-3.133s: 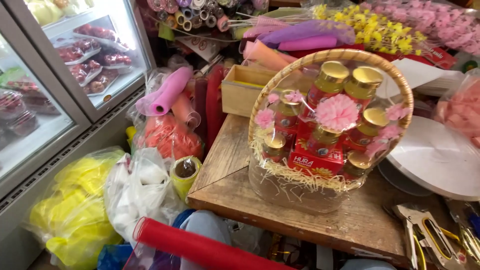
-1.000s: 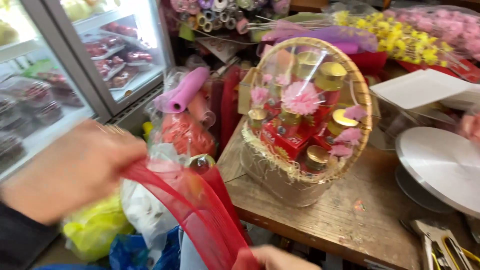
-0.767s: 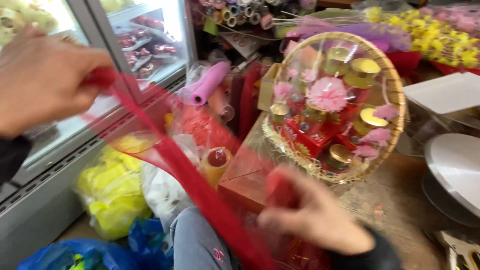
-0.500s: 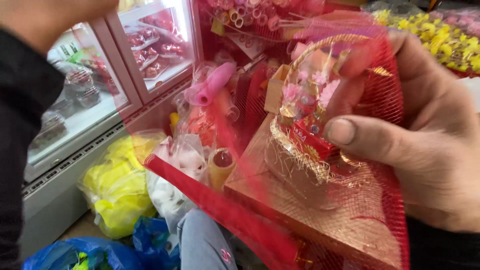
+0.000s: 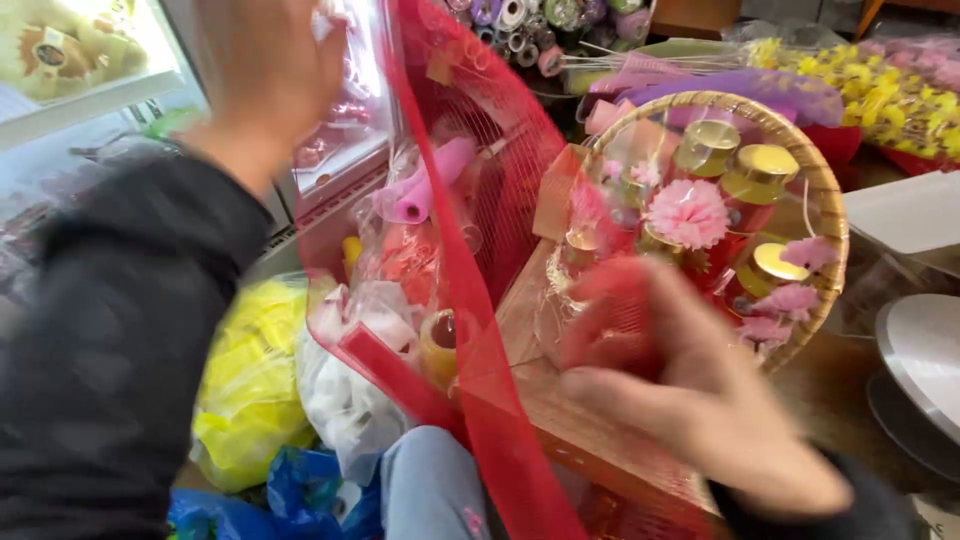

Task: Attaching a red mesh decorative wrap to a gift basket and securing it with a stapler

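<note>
Gift and flower shop: glass-door display fridge, ribbon spools, yellow flower bunches, wrapped round wicker gift basket.

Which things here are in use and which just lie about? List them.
In use: red mesh sheet, left hand, right hand, gift basket of jars.
Lying about: pink paper roll, yellow bag, tape roll, yellow flowers.

Both hands stretch red mesh, left hand raised, right hand low before the gift basket.
</note>
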